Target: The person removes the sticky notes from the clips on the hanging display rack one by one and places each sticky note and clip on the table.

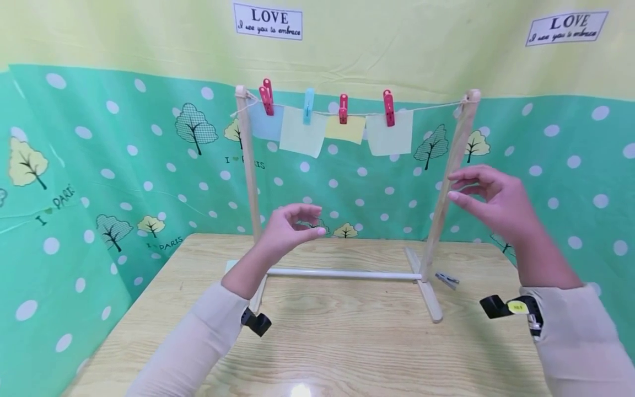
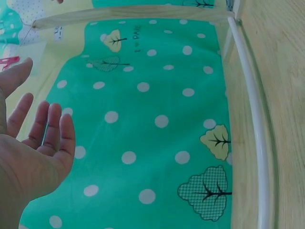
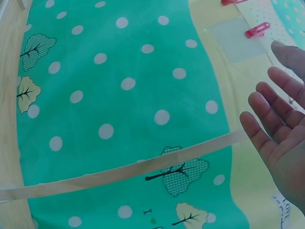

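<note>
My left hand hovers below the hanging papers, fingers loosely bent, thumb apart from them, nothing held. To the right, my right hand is raised beside the wooden post, also holding nothing. A string runs between the two posts. From it hang a blue sheet, a pale sheet, a yellow sheet and a whitish sheet. A light blue clothespin and several red clothespins sit on the line. One red clothespin shows near my right thumb in the right wrist view.
A white rod joins the stand's wooden feet on the table. Right of the stand lies a grey clothespin. A pale blue paper edge shows by my left forearm. A dotted green and yellow curtain hangs behind.
</note>
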`<state>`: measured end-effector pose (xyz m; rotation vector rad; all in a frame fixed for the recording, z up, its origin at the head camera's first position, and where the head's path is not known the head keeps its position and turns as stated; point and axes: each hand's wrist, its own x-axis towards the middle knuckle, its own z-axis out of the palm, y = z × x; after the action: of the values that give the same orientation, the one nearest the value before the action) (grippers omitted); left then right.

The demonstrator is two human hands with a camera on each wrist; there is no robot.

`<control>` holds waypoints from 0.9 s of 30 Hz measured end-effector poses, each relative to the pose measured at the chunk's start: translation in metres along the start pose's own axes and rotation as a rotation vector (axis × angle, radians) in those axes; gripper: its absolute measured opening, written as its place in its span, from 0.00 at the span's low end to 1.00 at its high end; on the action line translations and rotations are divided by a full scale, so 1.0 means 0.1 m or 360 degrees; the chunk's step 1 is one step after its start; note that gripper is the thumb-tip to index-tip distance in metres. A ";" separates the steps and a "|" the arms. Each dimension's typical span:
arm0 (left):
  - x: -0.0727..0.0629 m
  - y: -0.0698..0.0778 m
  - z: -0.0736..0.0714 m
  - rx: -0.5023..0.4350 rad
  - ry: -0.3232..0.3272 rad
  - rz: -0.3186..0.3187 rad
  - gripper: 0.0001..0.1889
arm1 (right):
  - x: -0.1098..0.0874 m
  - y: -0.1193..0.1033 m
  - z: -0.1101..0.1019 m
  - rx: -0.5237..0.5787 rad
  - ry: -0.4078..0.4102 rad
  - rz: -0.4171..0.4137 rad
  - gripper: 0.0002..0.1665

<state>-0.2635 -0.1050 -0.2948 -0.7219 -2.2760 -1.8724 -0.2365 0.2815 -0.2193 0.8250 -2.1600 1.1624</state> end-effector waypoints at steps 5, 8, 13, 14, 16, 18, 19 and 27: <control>0.06 0.04 0.05 -0.0040 -0.0006 -0.0024 0.23 | 0.09 -0.08 -0.02 -0.0009 -0.0032 0.0009 0.17; 0.09 0.05 0.08 -0.0060 -0.0035 -0.0041 0.24 | 0.15 -0.12 -0.02 -0.0012 -0.0050 0.0028 0.16; 0.16 0.10 0.13 -0.0099 -0.0085 -0.0012 0.25 | 0.24 -0.19 -0.04 -0.0006 -0.0049 0.0024 0.16; 0.18 0.11 0.14 -0.0102 -0.0087 -0.0005 0.25 | 0.26 -0.21 -0.04 -0.0005 -0.0048 0.0022 0.16; 0.20 0.12 0.16 -0.0117 -0.0087 0.0004 0.25 | 0.29 -0.23 -0.05 -0.0010 -0.0049 0.0027 0.17; 0.24 0.13 0.18 -0.0122 -0.0084 0.0010 0.24 | 0.33 -0.25 -0.06 -0.0012 -0.0046 0.0035 0.17; 0.26 0.14 0.20 -0.0124 -0.0080 0.0013 0.24 | 0.35 -0.25 -0.06 -0.0012 -0.0043 0.0035 0.17; 0.41 0.18 0.36 -0.0278 0.0072 0.0110 0.21 | 0.52 -0.34 -0.05 -0.0039 0.0080 -0.0048 0.14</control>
<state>-0.2839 -0.0565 -0.2717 -0.7610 -2.0521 -2.0513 -0.2455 0.2581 -0.1624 0.8066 -2.1100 1.1278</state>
